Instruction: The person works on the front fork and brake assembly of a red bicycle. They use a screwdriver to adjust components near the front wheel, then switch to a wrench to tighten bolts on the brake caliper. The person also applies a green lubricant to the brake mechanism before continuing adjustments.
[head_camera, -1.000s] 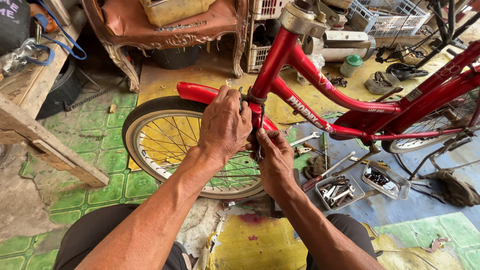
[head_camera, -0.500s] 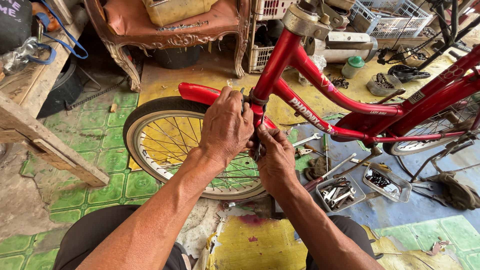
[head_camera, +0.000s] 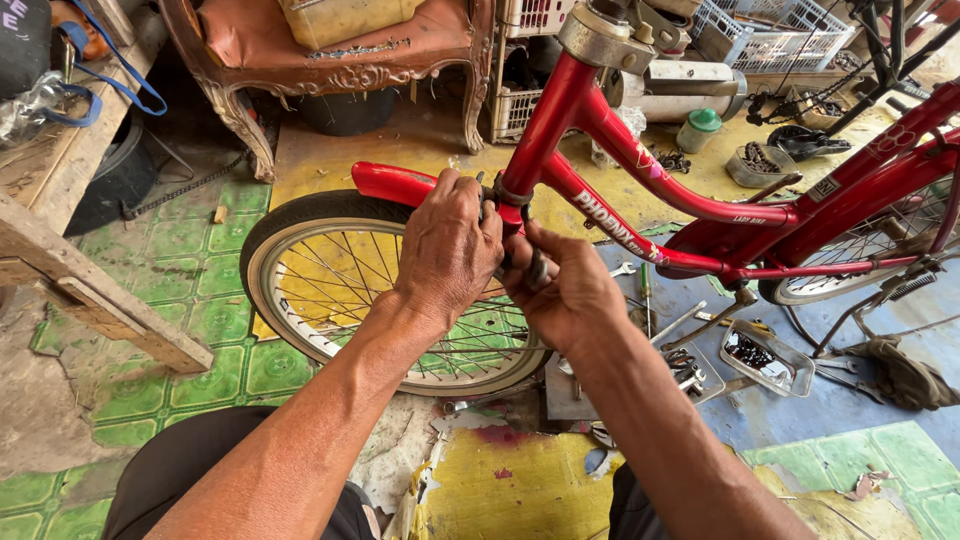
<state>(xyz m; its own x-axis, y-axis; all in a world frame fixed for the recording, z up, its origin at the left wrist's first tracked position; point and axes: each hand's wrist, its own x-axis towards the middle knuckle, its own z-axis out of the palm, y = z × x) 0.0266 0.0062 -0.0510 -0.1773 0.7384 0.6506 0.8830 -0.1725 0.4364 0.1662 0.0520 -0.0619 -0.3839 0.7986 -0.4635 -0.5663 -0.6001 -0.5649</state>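
Note:
A red bicycle frame (head_camera: 640, 165) stands across the view, its front wheel (head_camera: 330, 290) with a black tyre and silver spokes below my hands. My left hand (head_camera: 450, 245) is closed over the top of the fork, right above the red mudguard (head_camera: 400, 185). My right hand (head_camera: 565, 290) is closed on a small dark metal part at the fork, just under the head tube; what the part is cannot be told. Both hands touch each other at the fork crown.
A metal tray of small parts (head_camera: 760, 355) and loose wrenches (head_camera: 670, 330) lie on the floor at right. An ornate chair (head_camera: 340, 60) stands behind the wheel, plastic baskets (head_camera: 770, 35) further back. A wooden bench (head_camera: 90, 290) slants at left. The rear wheel (head_camera: 880, 250) is at right.
Both hands stay at the fork crown. My right hand has shifted slightly upward against the left, its fingers turning on the small part. The bicycle has not moved.

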